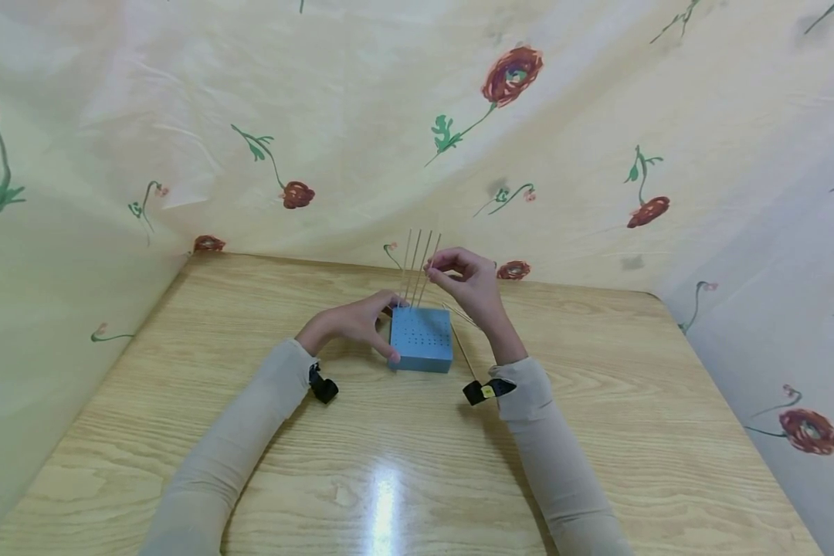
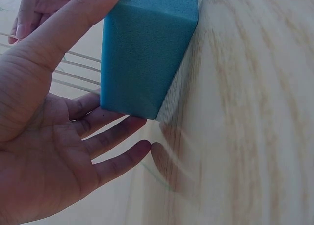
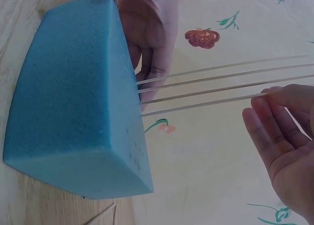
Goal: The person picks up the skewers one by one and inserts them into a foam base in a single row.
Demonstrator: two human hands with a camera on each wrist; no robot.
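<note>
A blue foam block [image 1: 421, 340] with rows of small holes in its top lies on the table. Several thin wooden skewers [image 3: 216, 90] stand in a row in holes along its far edge. My left hand [image 1: 357, 320] holds the block from the left, thumb at the near side and fingers round the far side. With thumb and fingertips, my right hand [image 1: 474, 289] pinches the rightmost standing skewer [image 3: 196, 106] partway up. That skewer's lower end meets the block's top in the right wrist view; how deep it sits is hidden.
Loose skewers [image 1: 462, 351] lie on the wood-grain table [image 1: 361, 455] to the right of the block, partly under my right forearm. A flowered cloth [image 1: 375, 139] hangs behind the table and along its sides. Each wrist wears a black strap with a small camera.
</note>
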